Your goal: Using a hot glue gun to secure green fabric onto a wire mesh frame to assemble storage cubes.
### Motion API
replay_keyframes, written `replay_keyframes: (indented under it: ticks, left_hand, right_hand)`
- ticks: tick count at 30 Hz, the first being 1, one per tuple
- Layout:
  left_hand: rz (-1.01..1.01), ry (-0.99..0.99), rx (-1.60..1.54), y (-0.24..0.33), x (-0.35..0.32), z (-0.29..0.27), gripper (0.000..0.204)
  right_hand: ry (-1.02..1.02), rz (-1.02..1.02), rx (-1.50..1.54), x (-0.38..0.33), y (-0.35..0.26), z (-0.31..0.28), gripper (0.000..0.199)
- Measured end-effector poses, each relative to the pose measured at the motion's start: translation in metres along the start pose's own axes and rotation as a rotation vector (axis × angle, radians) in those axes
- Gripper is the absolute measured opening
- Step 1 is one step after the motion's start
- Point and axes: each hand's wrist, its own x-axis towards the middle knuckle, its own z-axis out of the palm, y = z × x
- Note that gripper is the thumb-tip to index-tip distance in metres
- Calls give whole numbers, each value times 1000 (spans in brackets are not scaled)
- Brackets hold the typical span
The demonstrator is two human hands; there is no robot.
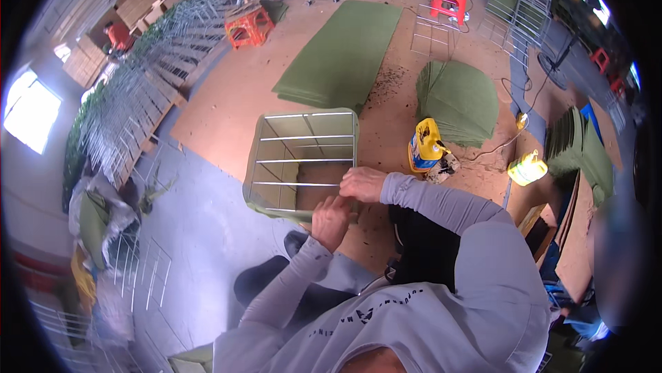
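Close together, left hand [330,224] and right hand [364,184] at the near right corner of a green box [276,151], box extending leftward and ahead, grip unclear.

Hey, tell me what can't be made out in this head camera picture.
In the head view:
- Anything pinched between the left hand and right hand: the hands themselves hide it.
- The wire frame's near right corner: partly covered by the hands.
- Grayish shape by the right rim: blurred.
- Distant person in red: too small for detail.
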Motion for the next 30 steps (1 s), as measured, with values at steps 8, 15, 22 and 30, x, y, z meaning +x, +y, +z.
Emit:
replay_keyframes:
  ticks: [8,15,22,30]
  left_hand:
    - [32,34,-50,2,3,-1,9]
    - [7,-78,-11,-1,4,-3,11]
    - [16,-29,0,10,10,-3,10]
    - [-14,-116,179,11,9,-20,10]
  right_hand:
    - [-39,209,28,3,-1,-17,14]
    - [1128,672,590,-77,48,-81,13]
    - [1483,1666,663,-374,47,174,19]
    - [1033,2358,1677,-406,-70,413,29]
